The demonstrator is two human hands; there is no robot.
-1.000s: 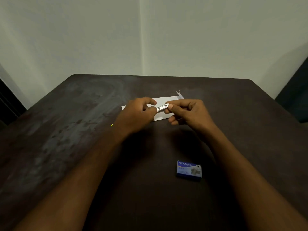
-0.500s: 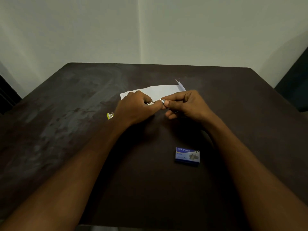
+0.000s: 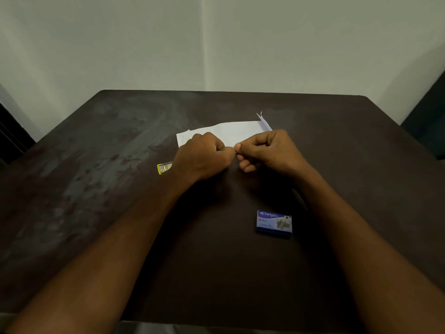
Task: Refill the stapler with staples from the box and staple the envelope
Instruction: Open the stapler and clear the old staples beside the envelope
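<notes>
**Hands busy with the stapler, envelope waits**

The left hand [image 3: 204,156] is curled round the stapler [image 3: 165,168]. Only its yellow end pokes out on the left side of the fist. The right hand [image 3: 267,150] is curled too, and its thumb and finger pinch a tiny metal bit [image 3: 234,147] right where the two hands meet. It is too small to tell if this is a strip of staples or a part of the stapler.

It looks like the filling step is going on. I cannot tell if the staples are in yet. The stapling seems not yet done, as the stapler is not set on the envelope [image 3: 231,132]. So closing the stapler and pressing it on the paper are most likely left to do.

The envelope lies flat on the table [image 3: 96,189], just behind the hands, and they hide its near edge. One end flap at the right sticks up. The box [image 3: 274,224] sits shut, nearer to the person, close to the right arm. That arm could bump it when it pulls back. Behind the table is a plain wall [image 3: 216,44].
</notes>
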